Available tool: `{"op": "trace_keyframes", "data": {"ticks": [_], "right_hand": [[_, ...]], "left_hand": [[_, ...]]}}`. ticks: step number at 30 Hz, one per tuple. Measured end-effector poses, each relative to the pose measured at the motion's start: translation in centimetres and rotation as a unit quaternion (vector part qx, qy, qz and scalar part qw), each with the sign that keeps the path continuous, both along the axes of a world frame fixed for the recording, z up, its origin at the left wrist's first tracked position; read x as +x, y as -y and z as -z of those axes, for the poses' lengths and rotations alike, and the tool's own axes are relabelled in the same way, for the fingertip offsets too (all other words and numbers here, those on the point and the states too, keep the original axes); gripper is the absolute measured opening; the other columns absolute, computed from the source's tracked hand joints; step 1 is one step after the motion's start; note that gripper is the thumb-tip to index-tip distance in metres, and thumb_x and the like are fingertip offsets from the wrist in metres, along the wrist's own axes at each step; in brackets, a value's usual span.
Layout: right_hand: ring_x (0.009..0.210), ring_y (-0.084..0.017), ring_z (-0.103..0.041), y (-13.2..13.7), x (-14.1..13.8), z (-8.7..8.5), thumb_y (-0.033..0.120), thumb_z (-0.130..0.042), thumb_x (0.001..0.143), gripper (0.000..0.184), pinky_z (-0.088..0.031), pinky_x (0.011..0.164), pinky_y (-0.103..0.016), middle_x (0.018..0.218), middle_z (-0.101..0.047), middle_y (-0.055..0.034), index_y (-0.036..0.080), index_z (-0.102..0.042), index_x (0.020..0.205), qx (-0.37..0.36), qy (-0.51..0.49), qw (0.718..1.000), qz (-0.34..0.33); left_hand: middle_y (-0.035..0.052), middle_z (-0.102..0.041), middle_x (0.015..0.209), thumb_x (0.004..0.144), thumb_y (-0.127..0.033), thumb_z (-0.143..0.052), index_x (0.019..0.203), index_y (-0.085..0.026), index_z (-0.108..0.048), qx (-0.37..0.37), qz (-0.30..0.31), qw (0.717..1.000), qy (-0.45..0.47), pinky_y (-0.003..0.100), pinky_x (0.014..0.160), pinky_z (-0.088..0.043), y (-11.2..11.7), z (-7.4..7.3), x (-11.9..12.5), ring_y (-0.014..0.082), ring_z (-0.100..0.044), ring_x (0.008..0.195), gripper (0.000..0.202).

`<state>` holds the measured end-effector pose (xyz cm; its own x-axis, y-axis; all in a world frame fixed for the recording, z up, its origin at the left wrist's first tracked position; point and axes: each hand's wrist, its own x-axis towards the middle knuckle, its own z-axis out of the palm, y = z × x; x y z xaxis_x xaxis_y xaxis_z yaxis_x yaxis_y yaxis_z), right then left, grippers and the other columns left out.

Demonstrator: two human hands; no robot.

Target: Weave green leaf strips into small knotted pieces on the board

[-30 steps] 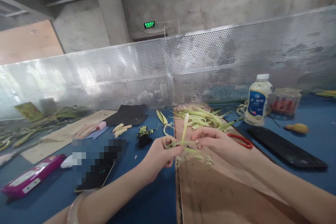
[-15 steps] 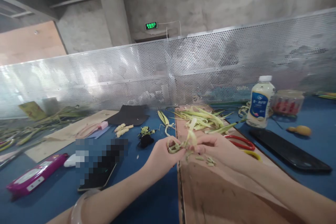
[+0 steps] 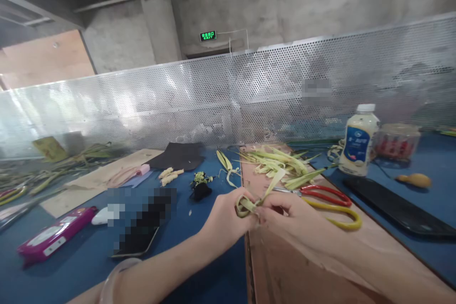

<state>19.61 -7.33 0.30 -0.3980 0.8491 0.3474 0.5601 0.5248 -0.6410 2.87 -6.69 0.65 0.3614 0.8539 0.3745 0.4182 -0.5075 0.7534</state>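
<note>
A small looped piece of pale green leaf strip (image 3: 244, 206) sits between my two hands, over the left edge of the brown board (image 3: 285, 266). My left hand (image 3: 228, 216) is closed around the loop. With thumb and fingers my right hand (image 3: 285, 213) pinches the strip, whose free end sticks up to the right. Beyond the hands lies a pile of cut green leaf strips (image 3: 278, 161). Scissors with one red and one yellow handle (image 3: 345, 218) rest just right of my right hand, their blades partly hidden behind it.
Right of the board are a white-capped bottle (image 3: 358, 142), a clear jar (image 3: 397, 142) and a black phone (image 3: 399, 209). To the left lie a purple packet (image 3: 57, 237), a dark phone-like slab (image 3: 138, 235) and black paper (image 3: 178, 156). A perforated metal screen (image 3: 142, 104) stands behind.
My hands have come closer together around the strip, and its free end now leans further right. The scissors show more fully. The whole view has shifted slightly.
</note>
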Motion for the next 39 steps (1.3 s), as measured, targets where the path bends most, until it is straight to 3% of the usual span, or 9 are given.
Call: {"op": "trace_keyframes", "data": {"ticks": [8, 11, 16, 24, 32, 36, 39], "right_hand": [[0.053, -0.01, -0.037, 0.3, -0.5, 0.1, 0.033, -0.044, 0.083, 0.031, -0.029, 0.049, -0.023, 0.054, -0.042, 0.0041, 0.018, -0.045, 0.055, 0.028, -0.007, 0.998, 0.061], [0.052, -0.01, -0.038, 0.4, -0.6, 0.4, 0.031, -0.043, 0.083, 0.029, -0.029, 0.049, -0.023, 0.054, -0.044, 0.0036, 0.018, -0.044, 0.056, 0.073, 0.004, 0.995, 0.073], [0.05, -0.01, -0.037, 0.7, -0.8, 1.1, 0.031, -0.044, 0.082, 0.035, -0.027, 0.049, -0.023, 0.051, -0.038, 0.0042, 0.019, -0.031, 0.051, 0.163, 0.048, 0.98, 0.102], [0.049, -0.01, -0.034, 1.4, -1.3, 0.4, 0.029, -0.043, 0.081, 0.036, -0.025, 0.047, -0.023, 0.05, -0.033, 0.0048, 0.02, -0.025, 0.052, 0.141, 0.026, 0.982, 0.124], [0.049, -0.01, -0.036, 1.8, -1.7, 0.6, 0.03, -0.046, 0.081, 0.035, -0.029, 0.047, -0.024, 0.054, -0.033, 0.0045, 0.02, -0.031, 0.051, 0.118, -0.036, 0.985, 0.124], [0.063, -0.013, -0.045, 1.6, -1.7, 0.6, 0.025, -0.051, 0.079, 0.028, -0.038, 0.06, -0.027, 0.069, -0.038, 0.0013, 0.019, -0.044, 0.052, 0.169, -0.077, 0.974, 0.132], [0.07, -0.016, -0.047, 1.6, -1.6, 0.6, 0.021, -0.051, 0.078, 0.026, -0.04, 0.065, -0.029, 0.072, -0.041, -0.0003, 0.02, -0.045, 0.052, 0.176, -0.088, 0.975, 0.107]], "left_hand": [[-0.0061, -0.046, 0.053, 0.067, -0.016, -0.052, 0.068, -0.017, -0.055, 0.015, 0.01, 1.0, -0.009, 0.015, 0.049, -0.031, 0.2, 0.0, 0.1, 0.0063, -0.041, 0.051, 0.003], [-0.0052, -0.049, 0.055, 0.069, -0.018, -0.052, 0.068, -0.017, -0.057, 0.009, 0.003, 1.0, -0.007, 0.015, 0.049, -0.033, 0.3, 0.0, 0.1, 0.0071, -0.044, 0.052, 0.005], [-0.0058, -0.047, 0.052, 0.068, -0.018, -0.05, 0.071, -0.018, -0.056, -0.021, -0.003, 1.0, -0.012, 0.016, 0.046, -0.036, 0.2, 0.3, 0.1, 0.0067, -0.044, 0.043, 0.007], [-0.006, -0.046, 0.048, 0.067, -0.016, -0.048, 0.072, -0.018, -0.055, -0.036, -0.01, 0.999, -0.015, 0.016, 0.039, -0.034, 0.4, 0.2, 0.3, 0.0067, -0.044, 0.037, 0.009], [-0.0061, -0.048, 0.05, 0.066, -0.015, -0.048, 0.071, -0.018, -0.056, -0.03, -0.014, 0.999, -0.015, 0.016, 0.042, -0.034, 0.6, 0.2, 0.4, 0.0062, -0.044, 0.038, 0.01], [-0.0058, -0.049, 0.049, 0.067, -0.015, -0.047, 0.072, -0.018, -0.056, -0.043, 0.003, 0.999, 0.005, 0.016, 0.041, -0.035, 0.7, 0.3, 0.5, 0.0069, -0.045, 0.038, 0.01], [-0.0053, -0.049, 0.049, 0.067, -0.016, -0.047, 0.074, -0.018, -0.056, -0.054, 0.004, 0.998, 0.018, 0.017, 0.039, -0.035, 0.6, 0.4, 0.5, 0.0079, -0.046, 0.038, 0.012]]}}
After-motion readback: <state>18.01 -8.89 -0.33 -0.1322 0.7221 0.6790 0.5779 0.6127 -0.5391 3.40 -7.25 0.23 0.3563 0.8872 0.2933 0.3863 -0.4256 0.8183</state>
